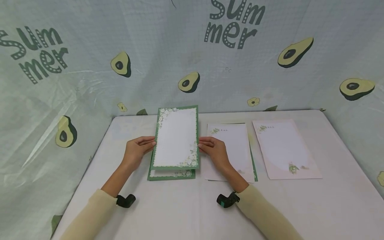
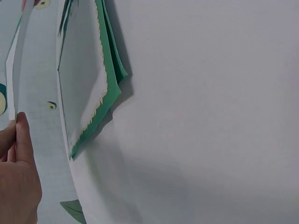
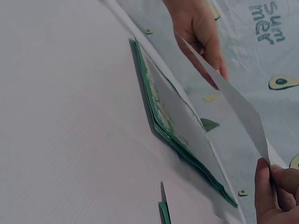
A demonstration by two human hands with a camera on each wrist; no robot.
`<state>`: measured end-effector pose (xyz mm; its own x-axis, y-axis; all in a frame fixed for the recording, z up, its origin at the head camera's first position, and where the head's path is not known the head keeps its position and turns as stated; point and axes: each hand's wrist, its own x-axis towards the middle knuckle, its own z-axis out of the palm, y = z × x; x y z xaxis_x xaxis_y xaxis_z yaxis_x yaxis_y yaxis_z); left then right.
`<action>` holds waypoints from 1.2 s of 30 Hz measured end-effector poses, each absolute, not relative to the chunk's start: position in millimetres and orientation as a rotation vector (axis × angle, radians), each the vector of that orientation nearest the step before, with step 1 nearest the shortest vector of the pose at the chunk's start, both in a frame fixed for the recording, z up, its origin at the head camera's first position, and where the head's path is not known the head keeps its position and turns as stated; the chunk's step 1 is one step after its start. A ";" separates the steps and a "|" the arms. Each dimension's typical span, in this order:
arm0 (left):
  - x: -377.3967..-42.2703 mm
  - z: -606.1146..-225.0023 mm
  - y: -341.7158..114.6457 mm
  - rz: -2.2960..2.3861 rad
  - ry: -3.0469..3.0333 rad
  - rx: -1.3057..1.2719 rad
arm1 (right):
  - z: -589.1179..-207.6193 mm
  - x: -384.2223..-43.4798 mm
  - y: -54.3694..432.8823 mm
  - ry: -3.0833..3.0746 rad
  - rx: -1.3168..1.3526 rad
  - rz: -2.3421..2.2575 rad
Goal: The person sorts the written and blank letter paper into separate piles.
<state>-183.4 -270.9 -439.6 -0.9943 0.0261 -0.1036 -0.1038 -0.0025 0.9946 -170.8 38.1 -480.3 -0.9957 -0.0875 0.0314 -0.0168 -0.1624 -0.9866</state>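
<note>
Head view, green-bordered sheet between left hand and right hand, each pinching a side edge

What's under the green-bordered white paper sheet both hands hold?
A stack of green-bordered white paper sheets; the top one's face shows partly, the faces beneath are covered.

White sheet with green floral border, pink-edged sheet with leafy sprigs, beige sleeves, avocado-print pale backdrop
</note>
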 end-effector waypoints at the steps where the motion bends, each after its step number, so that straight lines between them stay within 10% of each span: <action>1: -183.4 -440.1 -271.9 2.165 2.151 -0.085 | -480.4 -171.1 37.0 2.000 -0.124 -2.357; 36: -178.6 -447.0 -296.3 1.907 2.142 -0.213 | -488.9 -164.4 10.6 2.043 0.005 -2.208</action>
